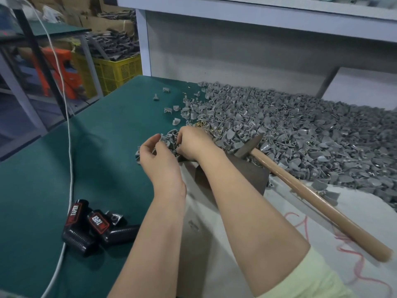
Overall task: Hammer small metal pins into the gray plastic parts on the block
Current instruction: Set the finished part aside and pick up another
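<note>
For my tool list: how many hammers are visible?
1. The hammer lies right of the right hand, handle across the white cloth. Others may hide under the gray parts.

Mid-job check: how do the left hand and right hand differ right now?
The left hand pinches a gray plastic part in plain view at its fingertips. The right hand's curled fingers dip into the edge of the gray parts pile, so its grip is hidden. The right hand is nearer the hammer, while the left hand is farther off, toward the green mat. Shared: both have curled fingers, and neither holds the hammer.
</note>
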The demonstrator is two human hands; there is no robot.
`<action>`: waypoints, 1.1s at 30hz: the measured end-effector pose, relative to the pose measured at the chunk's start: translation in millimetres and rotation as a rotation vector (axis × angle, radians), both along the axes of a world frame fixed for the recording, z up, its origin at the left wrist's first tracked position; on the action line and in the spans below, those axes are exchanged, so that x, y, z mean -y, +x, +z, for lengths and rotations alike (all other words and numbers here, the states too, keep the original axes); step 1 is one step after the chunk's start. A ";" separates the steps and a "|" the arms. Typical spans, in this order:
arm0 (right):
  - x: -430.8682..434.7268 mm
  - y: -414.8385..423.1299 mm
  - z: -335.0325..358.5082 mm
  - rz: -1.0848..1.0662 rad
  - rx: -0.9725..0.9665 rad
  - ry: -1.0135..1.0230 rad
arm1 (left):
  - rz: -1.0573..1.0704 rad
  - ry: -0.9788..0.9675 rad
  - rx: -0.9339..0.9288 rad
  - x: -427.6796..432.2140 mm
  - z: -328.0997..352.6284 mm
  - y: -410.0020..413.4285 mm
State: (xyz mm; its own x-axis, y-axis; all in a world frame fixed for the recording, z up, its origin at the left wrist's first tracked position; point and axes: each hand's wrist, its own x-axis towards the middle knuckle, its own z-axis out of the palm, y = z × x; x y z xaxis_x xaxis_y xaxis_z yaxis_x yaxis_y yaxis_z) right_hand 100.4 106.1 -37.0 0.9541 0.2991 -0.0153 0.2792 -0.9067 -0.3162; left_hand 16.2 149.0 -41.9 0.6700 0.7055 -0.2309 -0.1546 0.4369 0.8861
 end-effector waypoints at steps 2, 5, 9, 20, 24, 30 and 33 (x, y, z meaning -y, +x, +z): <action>-2.9 1.0 -0.6 -0.022 -0.010 0.022 | 0.001 0.000 0.014 0.2 0.3 -0.5; -9.6 1.1 -1.6 -0.055 -0.003 0.001 | 0.012 -0.004 0.015 -0.3 0.5 -1.3; -4.5 -0.9 3.6 -0.085 0.035 0.056 | 0.022 -0.015 0.008 -1.7 0.3 -1.6; 49.6 -34.4 46.0 0.022 -0.358 1.005 | -0.368 0.264 0.130 8.6 4.1 -5.3; 50.3 -32.7 41.3 0.033 -0.262 0.862 | -0.268 0.297 0.106 4.4 -0.9 -3.2; 33.4 -19.5 19.8 -0.106 0.044 -0.091 | -0.126 0.115 0.107 0.2 -4.3 -0.5; 20.4 -21.3 12.5 -0.108 0.013 -0.243 | -0.104 0.087 0.112 0.6 -4.7 -0.3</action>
